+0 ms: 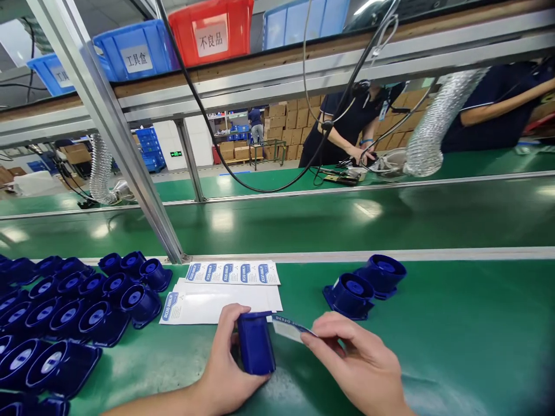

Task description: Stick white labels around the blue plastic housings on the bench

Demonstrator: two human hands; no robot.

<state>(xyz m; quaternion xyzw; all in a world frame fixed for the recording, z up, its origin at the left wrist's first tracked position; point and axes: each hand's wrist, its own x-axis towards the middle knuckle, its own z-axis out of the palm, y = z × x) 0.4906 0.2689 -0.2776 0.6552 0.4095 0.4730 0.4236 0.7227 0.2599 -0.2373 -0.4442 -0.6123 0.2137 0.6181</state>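
Dark-blue, glossy plastic housing with a rounded body (pixel 257 345), and it sits right in the left grip (pixel 228 370), over the green, smooth-topped counter (pixel 468 323)! That left grip is closed around it, digits along its left side and lower edge. Across from it, the right grip (pixel 362 364) pinches a thin, white, rectangular label with blue print (pixel 288 330) between thumb and finger. The label's free end points back at the left grip, right by the housing's upper right edge; whether the two touch, I cannot tell.

Just beyond the left grip lie flat white paper sheets: the farther one, a white sheet with a row of blue-printed labels (pixel 234 274), overlaps a mostly blank white sheet (pixel 225 301) with one label at its left end. Out to the left of the left grip, what a crowd: rows of dark-blue, round-mouthed plastic housings (pixel 69 364). Beyond the right grip, a pair of matching dark-blue plastic housings (pixel 353 293) stands close together.

Farther off, well past both grips, a co-worker in a dark top (pixel 336 141) bends over the far work surface, near a silver, ribbed flexible duct (pixel 433 124).
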